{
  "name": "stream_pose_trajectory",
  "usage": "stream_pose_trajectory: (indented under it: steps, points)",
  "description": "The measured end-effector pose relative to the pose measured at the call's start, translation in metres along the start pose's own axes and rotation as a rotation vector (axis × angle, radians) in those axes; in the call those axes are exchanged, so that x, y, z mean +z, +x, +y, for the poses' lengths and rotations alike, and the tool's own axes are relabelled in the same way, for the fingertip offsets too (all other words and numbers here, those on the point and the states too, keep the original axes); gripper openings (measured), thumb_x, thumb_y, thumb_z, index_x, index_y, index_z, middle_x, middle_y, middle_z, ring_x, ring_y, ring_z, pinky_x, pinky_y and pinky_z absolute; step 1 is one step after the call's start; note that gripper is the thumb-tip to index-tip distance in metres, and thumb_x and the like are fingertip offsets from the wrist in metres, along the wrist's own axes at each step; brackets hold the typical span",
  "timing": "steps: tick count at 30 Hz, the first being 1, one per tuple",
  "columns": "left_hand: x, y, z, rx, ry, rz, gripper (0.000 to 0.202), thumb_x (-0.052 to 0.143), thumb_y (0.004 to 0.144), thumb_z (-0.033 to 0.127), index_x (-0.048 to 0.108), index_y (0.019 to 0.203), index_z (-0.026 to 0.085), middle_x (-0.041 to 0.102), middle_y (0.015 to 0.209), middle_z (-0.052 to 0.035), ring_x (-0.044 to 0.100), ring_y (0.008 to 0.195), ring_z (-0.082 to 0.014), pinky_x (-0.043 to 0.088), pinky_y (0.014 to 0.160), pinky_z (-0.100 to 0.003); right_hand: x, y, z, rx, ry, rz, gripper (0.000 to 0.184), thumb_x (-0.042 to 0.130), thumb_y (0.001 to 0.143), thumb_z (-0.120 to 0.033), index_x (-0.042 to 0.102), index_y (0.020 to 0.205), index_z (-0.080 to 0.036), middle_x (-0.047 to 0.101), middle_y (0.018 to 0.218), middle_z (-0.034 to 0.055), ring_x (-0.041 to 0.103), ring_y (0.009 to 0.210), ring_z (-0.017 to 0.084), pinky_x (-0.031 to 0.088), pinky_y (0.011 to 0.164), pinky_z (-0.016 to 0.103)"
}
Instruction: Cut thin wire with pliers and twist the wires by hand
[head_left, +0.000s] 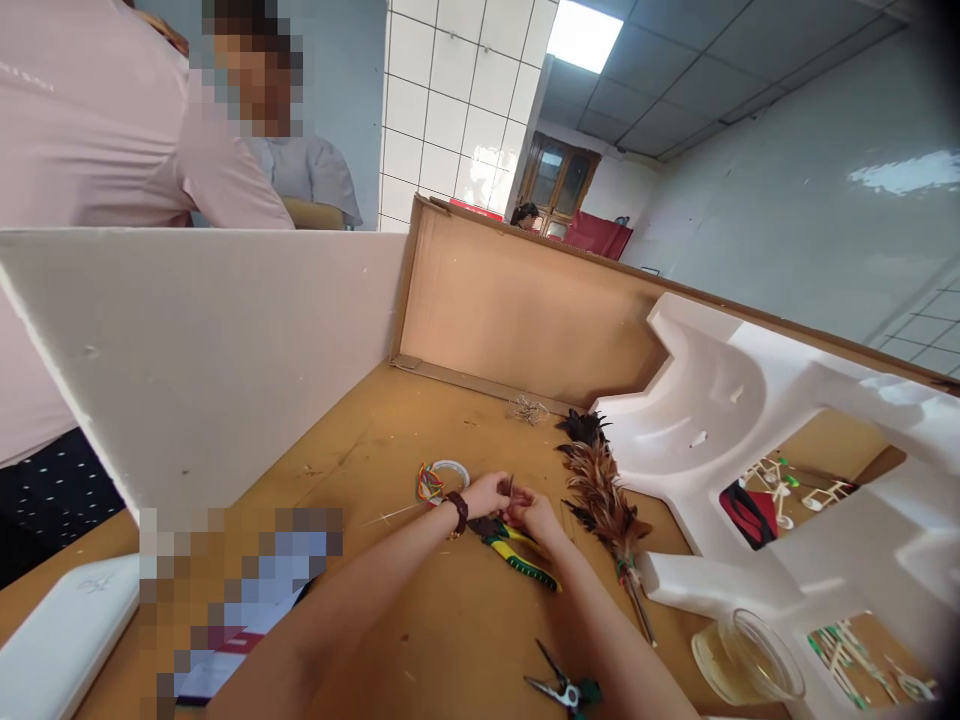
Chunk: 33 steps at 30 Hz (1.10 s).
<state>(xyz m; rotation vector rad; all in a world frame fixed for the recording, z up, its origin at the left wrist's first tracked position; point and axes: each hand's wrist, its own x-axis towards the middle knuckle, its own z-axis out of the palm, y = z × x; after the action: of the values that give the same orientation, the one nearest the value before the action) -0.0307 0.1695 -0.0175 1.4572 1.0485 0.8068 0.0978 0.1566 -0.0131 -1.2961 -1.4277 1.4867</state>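
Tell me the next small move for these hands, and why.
Probably pick up the yellow-green pliers lying just below the hands: the left hand and right hand are pinching a thin dark strand with bare fingers, and those pliers are the nearest tool.

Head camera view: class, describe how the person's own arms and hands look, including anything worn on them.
Both the left forearm and the right forearm are bare, with no sleeves in view. The left hand and the right hand wear no gloves. A dark brown bracelet circles the left wrist; the right wrist shows none.
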Motion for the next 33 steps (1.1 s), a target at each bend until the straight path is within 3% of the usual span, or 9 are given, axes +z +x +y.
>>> stream_pose_trajectory:
  steps: [5, 13, 20, 27, 33]
  points:
    - [0.007, 0.005, 0.003, 0.043, -0.127, 0.039, 0.016, 0.055, 0.063, 0.014, 0.039, 0.066, 0.016, 0.041, 0.042, 0.0093, 0.044, 0.036, -0.0062, 0.035, 0.04, -0.018, -0.004, 0.004, 0.003, -0.025, 0.018, 0.015, 0.035, 0.055, 0.052, -0.021, 0.054, 0.086, -0.014, 0.06, 0.057, 0.0007, 0.055, 0.051, 0.014, 0.044, 0.052, 0.026]
    - [0.015, 0.013, 0.012, 0.126, -0.256, 0.003, 0.029, 0.065, 0.056, 0.023, 0.042, 0.073, 0.014, 0.051, 0.06, 0.0049, 0.051, 0.045, -0.0077, 0.043, 0.049, -0.024, -0.016, 0.005, 0.011, -0.161, -0.003, 0.098, 0.023, 0.057, 0.056, -0.032, 0.058, 0.071, -0.015, 0.06, 0.06, 0.0011, 0.052, 0.05, 0.012, 0.041, 0.052, 0.023]
    - [0.024, 0.01, 0.006, 0.151, -0.226, -0.017, 0.026, 0.063, 0.058, 0.023, 0.045, 0.074, 0.014, 0.051, 0.059, 0.0043, 0.051, 0.046, -0.0084, 0.042, 0.05, -0.025, -0.027, -0.003, 0.023, -0.198, -0.142, 0.139, 0.026, 0.054, 0.062, -0.038, 0.058, 0.063, -0.013, 0.057, 0.052, 0.0009, 0.041, 0.04, 0.008, 0.031, 0.04, 0.02]
    - [0.03, 0.017, -0.001, 0.179, -0.119, 0.079, 0.02, 0.061, 0.058, 0.017, 0.05, 0.075, 0.013, 0.049, 0.06, 0.0049, 0.046, 0.051, -0.006, 0.038, 0.051, -0.019, -0.031, 0.002, 0.034, -0.255, -0.295, 0.117, 0.017, 0.049, 0.065, -0.028, 0.056, 0.059, -0.013, 0.054, 0.05, -0.0003, 0.042, 0.043, 0.009, 0.033, 0.044, 0.02]
    - [0.033, 0.02, -0.002, 0.201, -0.04, 0.104, 0.013, 0.057, 0.06, 0.017, 0.051, 0.071, 0.013, 0.048, 0.057, 0.0054, 0.044, 0.049, -0.0062, 0.036, 0.047, -0.018, -0.034, 0.003, 0.034, -0.293, -0.397, 0.092, 0.022, 0.044, 0.069, -0.029, 0.056, 0.059, -0.013, 0.052, 0.048, -0.0004, 0.042, 0.043, 0.01, 0.034, 0.044, 0.02]
